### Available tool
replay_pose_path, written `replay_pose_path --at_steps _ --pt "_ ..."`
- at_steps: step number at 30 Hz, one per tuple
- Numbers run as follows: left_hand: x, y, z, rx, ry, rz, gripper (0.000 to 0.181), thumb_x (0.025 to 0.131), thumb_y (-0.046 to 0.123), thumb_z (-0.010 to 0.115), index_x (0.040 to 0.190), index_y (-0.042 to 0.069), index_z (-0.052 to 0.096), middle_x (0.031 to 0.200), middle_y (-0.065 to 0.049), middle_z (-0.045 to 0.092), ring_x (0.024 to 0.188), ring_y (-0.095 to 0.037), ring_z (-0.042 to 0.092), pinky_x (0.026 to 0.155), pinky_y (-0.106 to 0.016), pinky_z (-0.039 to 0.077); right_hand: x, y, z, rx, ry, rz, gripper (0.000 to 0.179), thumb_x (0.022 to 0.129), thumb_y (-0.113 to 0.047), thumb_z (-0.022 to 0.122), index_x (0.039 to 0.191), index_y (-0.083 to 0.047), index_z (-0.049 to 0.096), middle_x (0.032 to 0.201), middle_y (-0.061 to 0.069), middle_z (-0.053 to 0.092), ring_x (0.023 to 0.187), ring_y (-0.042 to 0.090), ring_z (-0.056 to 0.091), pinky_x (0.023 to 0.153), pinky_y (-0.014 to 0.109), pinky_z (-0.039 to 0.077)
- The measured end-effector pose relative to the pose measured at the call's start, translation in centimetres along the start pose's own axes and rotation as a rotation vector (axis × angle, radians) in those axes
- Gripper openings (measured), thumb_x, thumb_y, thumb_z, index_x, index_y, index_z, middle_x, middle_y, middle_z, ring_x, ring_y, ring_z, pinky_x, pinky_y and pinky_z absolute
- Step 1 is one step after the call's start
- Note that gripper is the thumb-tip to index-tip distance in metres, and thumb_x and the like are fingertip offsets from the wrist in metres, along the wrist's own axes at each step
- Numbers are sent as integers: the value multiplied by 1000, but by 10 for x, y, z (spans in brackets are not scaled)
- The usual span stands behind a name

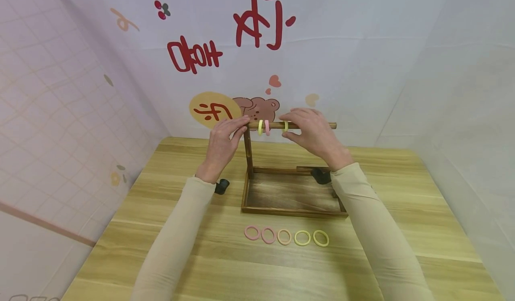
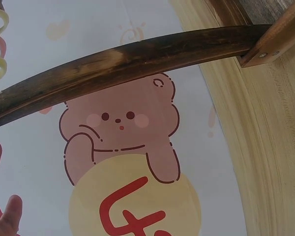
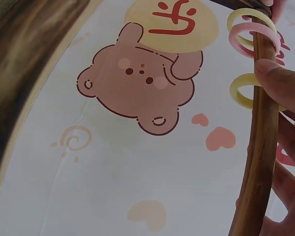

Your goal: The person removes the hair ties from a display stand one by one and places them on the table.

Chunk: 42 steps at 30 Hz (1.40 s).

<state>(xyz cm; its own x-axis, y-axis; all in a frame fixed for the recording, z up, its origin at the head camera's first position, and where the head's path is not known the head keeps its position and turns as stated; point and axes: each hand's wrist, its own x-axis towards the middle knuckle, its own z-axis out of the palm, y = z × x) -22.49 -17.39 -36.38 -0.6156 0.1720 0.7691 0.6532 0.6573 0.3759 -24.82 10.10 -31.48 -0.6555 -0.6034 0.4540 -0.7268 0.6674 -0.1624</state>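
At the wooden stand's rod point(image 1: 314, 125), my right hand point(image 1: 315, 133) pinches a yellow ring point(image 3: 241, 92) that encircles the rod. In the right wrist view its thumb presses at the ring while other fingers pass behind the rod. Further left on the rod hang another yellow ring point(image 1: 260, 128) and a pink ring point(image 1: 267, 128), side by side. My left hand point(image 1: 223, 142) has its fingertips at the rod's left end, near the top of the upright post point(image 2: 123, 66). In the left wrist view its finger and thumb are fairly straight and apart, partly out of frame.
The stand's tray base point(image 1: 293, 211) rests on the wooden table point(image 1: 132, 247). In front of it lies a row of several rings: two pink, an orange ring point(image 1: 284, 237) and two yellow. A printed cloth point(image 1: 342, 68) hangs behind the table.
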Motion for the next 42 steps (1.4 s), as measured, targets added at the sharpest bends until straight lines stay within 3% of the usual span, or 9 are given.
replay_pose_path --at_steps 42 --pt "-1 0 -2 3 2 -7 28 98 9 71 125 5 75 125 -9 73 111 -28 72 110 -53 46 -13 9 -9 23 78 -12 46 90 -20 84 132 -9 71 130 10 70 126 33 59 112 59 38"
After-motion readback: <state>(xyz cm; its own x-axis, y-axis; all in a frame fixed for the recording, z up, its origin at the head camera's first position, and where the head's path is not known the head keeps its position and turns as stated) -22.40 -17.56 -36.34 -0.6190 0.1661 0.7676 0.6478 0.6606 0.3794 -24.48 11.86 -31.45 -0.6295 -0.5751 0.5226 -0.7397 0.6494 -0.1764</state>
